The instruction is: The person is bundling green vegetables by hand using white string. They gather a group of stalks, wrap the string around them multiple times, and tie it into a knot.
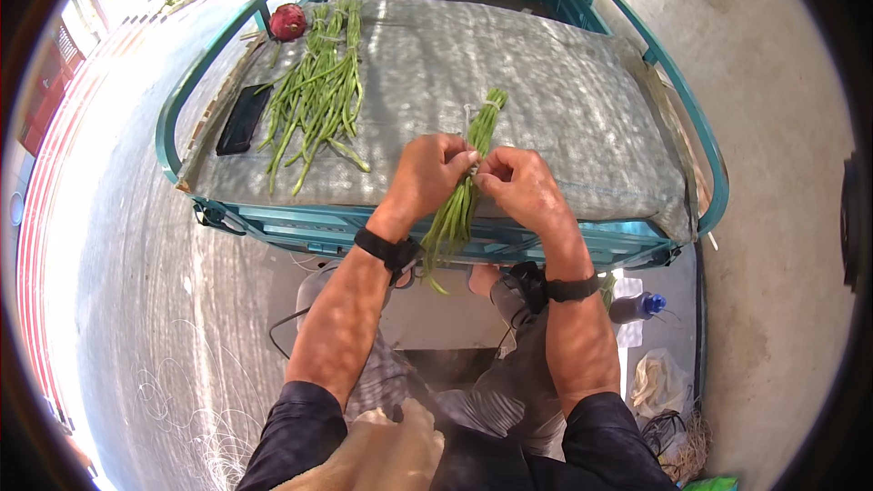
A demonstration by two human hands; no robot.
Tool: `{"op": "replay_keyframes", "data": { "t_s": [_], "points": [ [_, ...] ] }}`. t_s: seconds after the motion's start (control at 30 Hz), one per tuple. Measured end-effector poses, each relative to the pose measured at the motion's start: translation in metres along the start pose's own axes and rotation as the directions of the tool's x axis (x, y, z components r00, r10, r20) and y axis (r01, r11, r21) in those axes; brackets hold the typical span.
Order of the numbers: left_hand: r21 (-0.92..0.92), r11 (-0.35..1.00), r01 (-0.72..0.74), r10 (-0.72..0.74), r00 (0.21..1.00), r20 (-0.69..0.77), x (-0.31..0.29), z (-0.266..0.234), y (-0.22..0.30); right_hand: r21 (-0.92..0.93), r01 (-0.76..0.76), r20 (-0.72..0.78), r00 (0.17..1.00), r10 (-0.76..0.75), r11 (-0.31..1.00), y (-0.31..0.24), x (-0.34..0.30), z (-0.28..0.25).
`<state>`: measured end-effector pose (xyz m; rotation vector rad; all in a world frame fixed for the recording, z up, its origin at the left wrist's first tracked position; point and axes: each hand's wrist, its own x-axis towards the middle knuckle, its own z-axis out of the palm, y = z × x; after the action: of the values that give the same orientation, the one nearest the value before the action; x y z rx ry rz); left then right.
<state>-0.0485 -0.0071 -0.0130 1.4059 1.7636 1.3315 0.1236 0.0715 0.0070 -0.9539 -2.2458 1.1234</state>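
A slim bundle of long green beans (452, 215) lies over the near edge of the covered bed, its loose ends hanging down toward my legs. Pale string (491, 104) circles it near the top, and a second pale bit shows between my fingertips. My left hand (430, 170) is closed in a pinch at the bundle's left side. From the right, my right hand (525, 184) pinches at the same spot, thumb and forefinger together. What the fingertips grip looks like string, partly hidden. Farther left lie tied bundles of long beans (318, 91).
A red onion-like round thing (287, 22) and a dark phone (242, 120) rest at the left of the grey cover (573, 127). Teal rails (687, 109) edge the bed. Below right stand a blue-capped bottle (637, 307) and a plastic bag (660, 382).
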Motion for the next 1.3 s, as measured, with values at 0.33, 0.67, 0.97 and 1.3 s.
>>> {"op": "replay_keyframes", "data": {
  "t_s": [0.33, 0.67, 0.97, 1.3],
  "points": [
    [-0.130, 0.991, -0.008, 0.005, 1.000, -0.025, 0.001, 0.005, -0.008, 0.076, -0.041, 0.065, 0.997, 0.036, 0.996, -0.001, 0.007, 0.000],
    [-0.347, 0.936, 0.060, -0.048, 0.998, 0.041, 0.001, 0.006, -0.003, 0.351, -0.153, 0.076, 0.988, 0.135, 0.924, 0.005, 0.010, -0.005],
    [-0.343, 0.938, 0.051, -0.034, 0.998, 0.056, 0.001, 0.002, -0.004, 0.270, -0.009, -0.029, 0.999, 0.017, 0.963, -0.003, 0.011, 0.002],
    [-0.356, 0.934, 0.001, 0.018, 0.999, 0.051, 0.000, 0.004, -0.006, 0.235, 0.000, -0.010, 1.000, 0.003, 0.972, 0.006, 0.016, 0.002]
  ]
}}
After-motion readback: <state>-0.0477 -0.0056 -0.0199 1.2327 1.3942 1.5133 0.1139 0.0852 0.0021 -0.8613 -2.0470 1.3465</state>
